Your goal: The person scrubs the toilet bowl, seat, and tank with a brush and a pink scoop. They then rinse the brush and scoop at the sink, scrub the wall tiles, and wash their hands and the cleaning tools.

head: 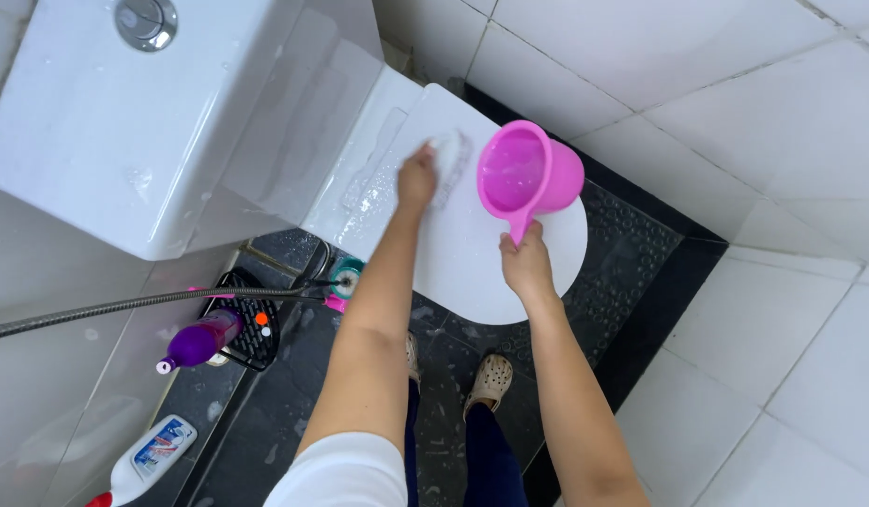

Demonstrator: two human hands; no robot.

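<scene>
My left hand [416, 178] presses a white sponge or cloth [449, 155] against the closed white toilet lid [472, 258], near its hinge end where foam lies. My right hand [525, 260] grips the handle of a pink plastic scoop [528, 174] held above the lid, tilted, with a little water inside. The white cistern [124, 122] with a round chrome flush button [145, 21] stands to the left.
A metal hose [124, 305] runs from the left toward the toilet base. A purple bottle [199, 343] rests by a black rack [251, 319], and a white spray bottle [143, 460] lies lower left. My feet in beige clogs [491, 380] stand on dark floor tiles; white tiled walls surround.
</scene>
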